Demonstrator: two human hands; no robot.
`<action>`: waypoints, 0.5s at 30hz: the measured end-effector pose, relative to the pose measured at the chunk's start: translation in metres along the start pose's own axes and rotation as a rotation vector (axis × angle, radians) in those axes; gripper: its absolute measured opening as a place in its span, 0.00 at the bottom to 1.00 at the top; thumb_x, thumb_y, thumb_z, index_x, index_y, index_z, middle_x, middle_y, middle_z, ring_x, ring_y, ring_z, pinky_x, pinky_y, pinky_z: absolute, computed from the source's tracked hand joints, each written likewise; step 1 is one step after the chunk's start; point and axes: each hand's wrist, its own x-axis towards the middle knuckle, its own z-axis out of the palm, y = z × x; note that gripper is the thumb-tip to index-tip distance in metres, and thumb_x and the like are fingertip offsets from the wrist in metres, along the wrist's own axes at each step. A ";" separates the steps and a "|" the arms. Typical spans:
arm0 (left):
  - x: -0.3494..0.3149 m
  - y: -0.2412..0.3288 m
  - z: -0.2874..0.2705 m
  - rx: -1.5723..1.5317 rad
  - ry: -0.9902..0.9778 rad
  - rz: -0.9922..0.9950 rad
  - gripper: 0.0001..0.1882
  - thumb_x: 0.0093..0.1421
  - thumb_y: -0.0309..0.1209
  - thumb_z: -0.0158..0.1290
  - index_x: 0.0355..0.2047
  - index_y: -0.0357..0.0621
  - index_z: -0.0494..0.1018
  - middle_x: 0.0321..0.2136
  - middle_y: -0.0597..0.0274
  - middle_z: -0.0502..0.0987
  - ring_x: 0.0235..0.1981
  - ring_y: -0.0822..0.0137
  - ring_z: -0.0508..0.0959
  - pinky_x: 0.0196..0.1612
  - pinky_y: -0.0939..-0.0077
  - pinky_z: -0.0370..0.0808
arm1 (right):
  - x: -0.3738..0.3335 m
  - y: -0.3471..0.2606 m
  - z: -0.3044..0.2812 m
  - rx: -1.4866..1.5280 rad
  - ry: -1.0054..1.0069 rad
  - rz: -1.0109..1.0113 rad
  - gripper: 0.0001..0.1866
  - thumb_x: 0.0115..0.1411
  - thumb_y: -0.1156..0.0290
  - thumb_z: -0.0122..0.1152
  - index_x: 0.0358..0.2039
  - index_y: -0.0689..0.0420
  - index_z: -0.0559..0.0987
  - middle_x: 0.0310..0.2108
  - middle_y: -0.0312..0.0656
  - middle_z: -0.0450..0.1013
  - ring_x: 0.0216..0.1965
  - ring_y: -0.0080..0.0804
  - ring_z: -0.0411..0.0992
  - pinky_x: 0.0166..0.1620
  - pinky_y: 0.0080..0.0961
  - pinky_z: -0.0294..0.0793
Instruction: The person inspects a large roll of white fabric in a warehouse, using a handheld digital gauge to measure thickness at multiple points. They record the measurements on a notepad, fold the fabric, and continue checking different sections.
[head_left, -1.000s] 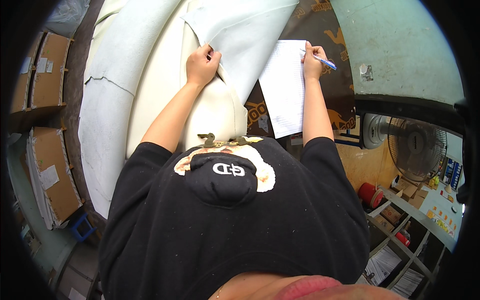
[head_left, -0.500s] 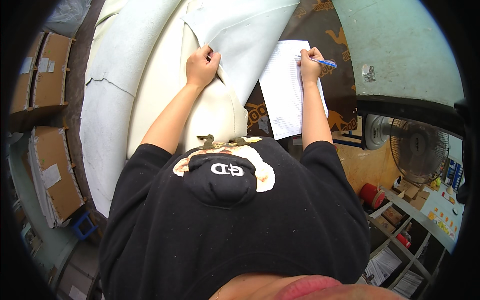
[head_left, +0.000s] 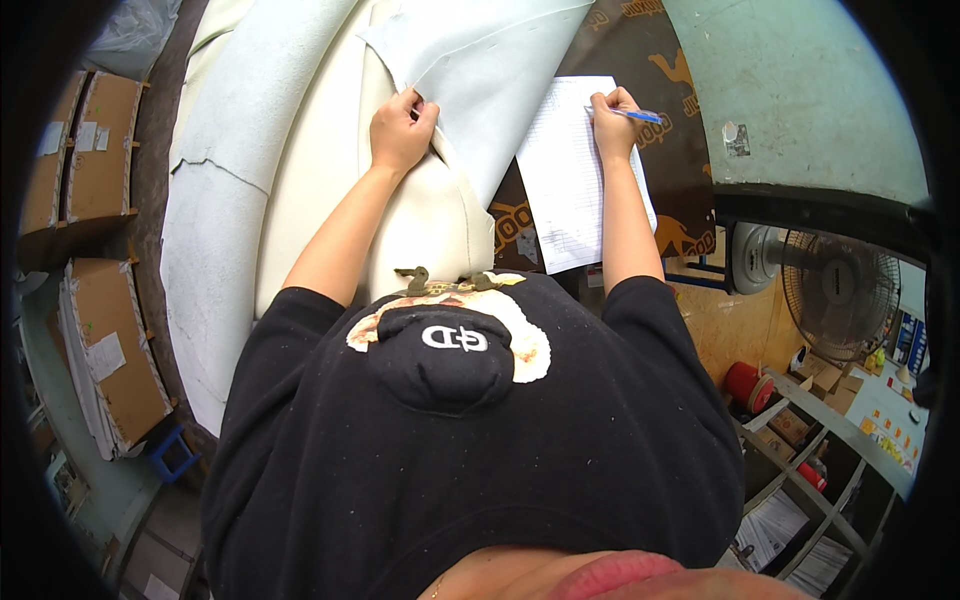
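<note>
My right hand (head_left: 616, 122) is closed round a blue pen (head_left: 643, 116), its tip at the upper part of a white printed sheet of paper (head_left: 565, 190). The sheet lies on a dark brown board with orange markings (head_left: 680, 150). To the left, my left hand (head_left: 402, 128) pinches the edge of a folded leather hide (head_left: 490, 85), whose pale blue-grey underside is turned up. The cream face of the leather (head_left: 415, 225) spreads beneath that hand toward my body. My left fingertips are partly hidden by the hand itself.
A second grey-backed leather roll (head_left: 235, 150) lies further left. Cardboard boxes (head_left: 105, 150) stand along the left side, with a blue stool (head_left: 175, 455) below. At right are a standing fan (head_left: 840, 290), a red container (head_left: 748, 386) and a metal rack with papers (head_left: 770, 525).
My right hand has shifted slightly left and up over the sheet with the pen. The left hand stays on the leather edge, almost unmoved.
</note>
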 end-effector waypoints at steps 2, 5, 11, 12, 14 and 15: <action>0.000 -0.002 0.000 0.000 0.006 0.005 0.11 0.53 0.37 0.55 0.24 0.41 0.74 0.20 0.53 0.75 0.22 0.54 0.75 0.29 0.62 0.71 | -0.001 0.001 0.001 -0.004 0.004 0.007 0.15 0.51 0.72 0.64 0.15 0.58 0.66 0.13 0.33 0.64 0.18 0.19 0.61 0.25 0.24 0.63; 0.000 -0.001 -0.001 0.002 0.004 0.002 0.11 0.53 0.37 0.55 0.24 0.41 0.74 0.20 0.53 0.75 0.22 0.54 0.75 0.29 0.62 0.71 | -0.001 -0.001 0.001 -0.001 0.003 0.004 0.15 0.51 0.72 0.64 0.15 0.58 0.67 0.13 0.33 0.64 0.18 0.20 0.61 0.25 0.24 0.63; 0.000 -0.003 0.001 0.001 0.007 0.009 0.11 0.53 0.37 0.55 0.24 0.41 0.74 0.20 0.53 0.75 0.22 0.54 0.75 0.29 0.62 0.71 | -0.001 0.000 0.000 -0.012 0.004 0.004 0.15 0.51 0.73 0.63 0.14 0.58 0.67 0.12 0.34 0.64 0.18 0.20 0.61 0.26 0.25 0.64; 0.000 -0.004 0.001 0.001 0.008 0.009 0.11 0.53 0.37 0.55 0.24 0.41 0.74 0.20 0.53 0.75 0.22 0.54 0.75 0.29 0.62 0.71 | -0.001 -0.001 0.000 -0.017 0.003 0.007 0.15 0.51 0.73 0.63 0.14 0.58 0.67 0.12 0.34 0.64 0.18 0.20 0.61 0.26 0.25 0.64; 0.000 -0.004 0.000 0.008 0.004 0.003 0.11 0.53 0.37 0.55 0.24 0.41 0.74 0.20 0.53 0.75 0.22 0.54 0.75 0.29 0.62 0.71 | -0.001 -0.002 0.000 -0.012 -0.002 0.010 0.15 0.51 0.72 0.64 0.14 0.58 0.67 0.12 0.34 0.65 0.18 0.20 0.61 0.26 0.25 0.64; 0.000 -0.003 0.000 0.011 0.001 0.001 0.11 0.53 0.37 0.55 0.24 0.41 0.74 0.20 0.53 0.75 0.22 0.54 0.75 0.29 0.62 0.71 | -0.001 -0.003 0.000 -0.010 -0.004 0.011 0.15 0.51 0.72 0.64 0.14 0.58 0.67 0.12 0.34 0.65 0.18 0.20 0.61 0.26 0.25 0.64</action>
